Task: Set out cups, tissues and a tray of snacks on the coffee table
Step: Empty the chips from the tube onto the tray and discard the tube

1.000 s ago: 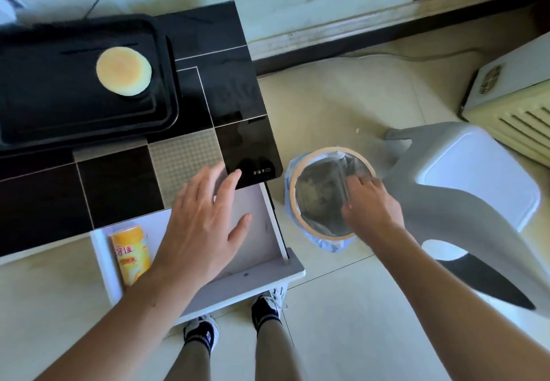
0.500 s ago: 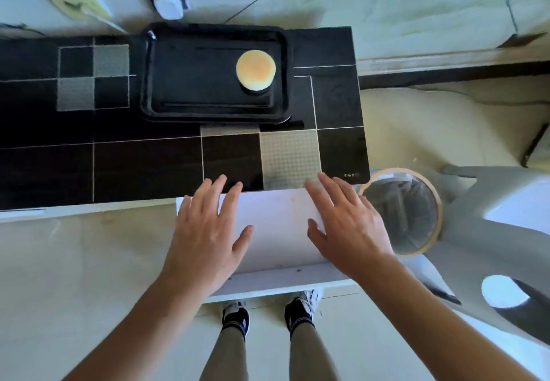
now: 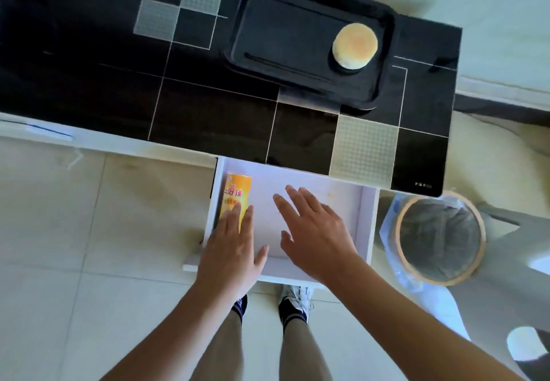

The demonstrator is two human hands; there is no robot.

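Left hand (image 3: 230, 249) spread flat over yellow snack can (image 3: 236, 199) lying in open white drawer (image 3: 367, 220); right hand (image 3: 315, 229) splayed, empty, beside it. Black tray (image 3: 268, 38) holding round cake (image 3: 354, 45) sits on coffee table (image 3: 208, 113). Lined bin (image 3: 440, 236) stands right of drawer.

So there's a glossy black coffee table with pale checkered squares (image 3: 208, 104), and a black rectangular plastic tray (image 3: 285, 44) sits right on it, one round golden bun (image 3: 355, 45) in the tray's right end.

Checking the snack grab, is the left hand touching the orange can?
Cannot tell: in the head view the left hand overlaps the orange can, hiding any contact or gap.
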